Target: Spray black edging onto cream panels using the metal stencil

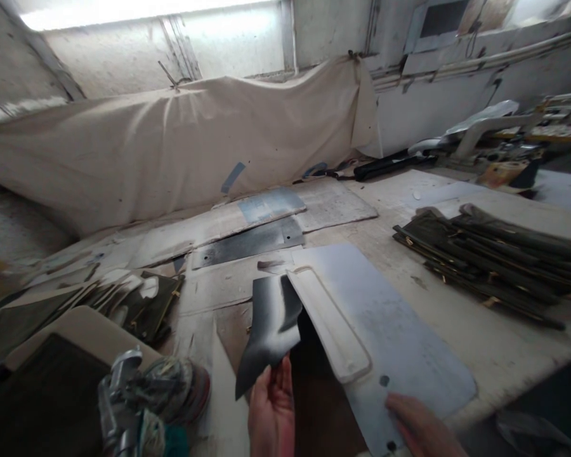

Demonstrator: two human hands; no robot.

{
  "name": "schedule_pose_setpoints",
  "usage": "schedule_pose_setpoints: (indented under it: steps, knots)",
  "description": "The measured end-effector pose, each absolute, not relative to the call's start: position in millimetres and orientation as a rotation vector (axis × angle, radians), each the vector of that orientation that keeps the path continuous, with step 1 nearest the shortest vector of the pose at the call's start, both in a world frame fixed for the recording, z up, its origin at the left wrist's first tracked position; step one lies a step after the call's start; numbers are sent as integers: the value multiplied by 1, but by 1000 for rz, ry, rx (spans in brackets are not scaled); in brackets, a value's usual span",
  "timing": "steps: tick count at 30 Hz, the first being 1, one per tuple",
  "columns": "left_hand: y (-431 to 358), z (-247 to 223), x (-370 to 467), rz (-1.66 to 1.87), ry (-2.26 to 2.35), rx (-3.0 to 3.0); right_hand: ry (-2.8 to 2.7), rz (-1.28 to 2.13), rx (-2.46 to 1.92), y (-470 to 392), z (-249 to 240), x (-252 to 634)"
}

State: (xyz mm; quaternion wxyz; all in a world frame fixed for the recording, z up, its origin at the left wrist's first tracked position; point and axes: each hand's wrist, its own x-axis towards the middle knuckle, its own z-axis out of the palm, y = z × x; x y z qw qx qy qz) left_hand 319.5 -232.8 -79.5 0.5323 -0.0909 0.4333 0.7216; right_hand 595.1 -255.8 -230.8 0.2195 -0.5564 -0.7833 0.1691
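My left hand [272,406] pinches the lower end of a dark, flexible sheet piece [272,314] with a glossy pale band across it. The piece is bent and raised at a tilt. Beside it lies a pale blue-white flat board [385,304], with a long raised white strip [330,324] along its left part. My right hand [421,424], slightly blurred, rests low on the board with fingers stretched out, close to a dark round spot [384,381]. Its thumb is hardly visible.
At lower left stands a spray gun [128,406] with a stained cup. Dark olive fabric pieces lie in a stack [495,260] on the right and another pile [152,298] on the left. A beige cloth [181,152] hangs behind the table. Flat boards [252,241] lie before it.
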Motion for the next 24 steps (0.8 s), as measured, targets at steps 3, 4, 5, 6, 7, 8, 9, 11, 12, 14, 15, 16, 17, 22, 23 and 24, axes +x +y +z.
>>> schedule_pose_setpoints:
  steps: [3, 4, 5, 6, 7, 8, 9, 11, 12, 14, 15, 16, 17, 22, 23, 24]
  knots:
    - [-230, -51, 320, 1718, 955, -232, -1927, 697, -1524, -264, -223, 563]
    - [-229, -45, 320, 1726, 929, -218, -1853, 854, -1482, -268, -223, 546]
    - [-228, -41, 319, 1738, 900, -204, -1763, 1041, -1432, -273, -223, 527]
    - [-225, -37, 318, 1751, 867, -198, -1634, 1233, -1384, -276, -224, 507]
    - [-222, -34, 317, 1767, 836, -207, -1455, 1412, -1339, -279, -224, 486]
    - [-219, -30, 315, 1784, 802, -227, -1209, 1523, -1329, -280, -223, 466]
    - [-214, -26, 313, 1801, 763, -248, -936, 1547, -1325, -280, -221, 448]
    - [-205, -16, 307, 1829, 677, -272, -500, 1570, -1279, -273, -209, 419]
    - [-200, -11, 304, 1835, 635, -265, -356, 1593, -1218, -267, -201, 409]
    - [-188, -3, 296, 1852, 577, -226, -180, 1652, -1109, -253, -185, 397]
    - [-181, -1, 292, 1871, 557, -193, -131, 1664, -1080, -245, -178, 394]
    - [-175, 1, 286, 1894, 540, -150, -97, 1662, -1075, -238, -172, 392]
    - [-168, 1, 281, 1918, 526, -98, -77, 1650, -1088, -231, -168, 391]
    - [-145, -11, 258, 2026, 513, 97, -151, 1464, -1135, -205, -153, 398]
    - [-145, -13, 256, 2047, 519, 105, -191, 1432, -1126, -201, -147, 402]
    - [-147, -15, 255, 2064, 528, 101, -245, 1408, -1110, -196, -141, 407]
